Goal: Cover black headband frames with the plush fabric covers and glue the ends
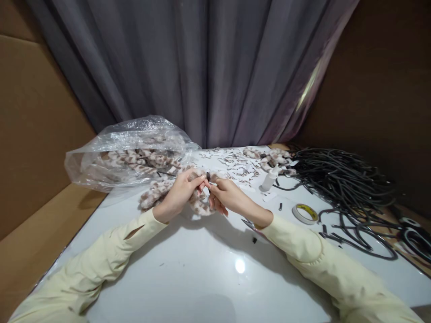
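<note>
A grey curtain (pixel 195 67) hangs behind a white table (pixel 161 287). At the clock's centre, the left hand (pixel 182 190) and right hand (pixel 232 195) are clamped on a fuzzy loop (pixel 201 208), fingertips nearly meeting beside its dark piece (pixel 208 175); which fingertip presses that piece, I cannot tell. A plastic bag (pixel 134 132) sits at ten o'clock, a white bottle (pixel 269 180) at three, black cords (pixel 340 175) beyond. The step seems to be fitting or adjusting the loop's ends, which calls for steady, aligned pinches.

open tabletop (pixel 188 269) between sleeves (pixel 101 251), plastic bag (pixel 92 161) blocking left, cords (pixel 343 175) crowding right
</note>
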Available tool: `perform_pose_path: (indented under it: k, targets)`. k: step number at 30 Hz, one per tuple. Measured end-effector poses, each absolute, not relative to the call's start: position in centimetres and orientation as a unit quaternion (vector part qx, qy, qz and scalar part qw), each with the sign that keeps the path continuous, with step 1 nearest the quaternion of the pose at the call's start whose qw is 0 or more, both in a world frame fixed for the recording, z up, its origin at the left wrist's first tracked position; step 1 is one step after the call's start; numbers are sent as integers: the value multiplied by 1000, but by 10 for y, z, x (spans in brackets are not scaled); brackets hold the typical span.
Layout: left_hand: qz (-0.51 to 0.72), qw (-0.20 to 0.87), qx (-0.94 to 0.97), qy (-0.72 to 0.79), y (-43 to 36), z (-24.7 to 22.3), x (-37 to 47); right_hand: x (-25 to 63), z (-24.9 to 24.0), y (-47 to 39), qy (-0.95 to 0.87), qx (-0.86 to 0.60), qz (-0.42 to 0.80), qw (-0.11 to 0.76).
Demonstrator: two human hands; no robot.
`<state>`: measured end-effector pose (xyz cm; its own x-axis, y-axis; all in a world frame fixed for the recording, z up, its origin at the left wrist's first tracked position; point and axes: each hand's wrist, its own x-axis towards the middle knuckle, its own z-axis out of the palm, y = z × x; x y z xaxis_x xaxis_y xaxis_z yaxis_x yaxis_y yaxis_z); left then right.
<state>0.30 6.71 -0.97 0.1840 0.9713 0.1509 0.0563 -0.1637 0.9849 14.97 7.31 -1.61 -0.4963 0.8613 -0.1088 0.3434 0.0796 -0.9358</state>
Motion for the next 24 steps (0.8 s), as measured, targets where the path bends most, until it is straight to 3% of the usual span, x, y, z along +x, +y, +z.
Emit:
perform_pose_path:
  k: [3, 11, 24]
  targets:
    - [465, 459, 628, 423, 65, -9, 2, 143, -23, 74, -658, -412, 557, 295]
    - [478, 448, 652, 382, 68, -10, -2, 141, -27, 70, -641, -423, 509, 390]
    - [424, 393, 716, 392, 63, -14, 2, 136, -30, 71, -567, -429, 591, 382]
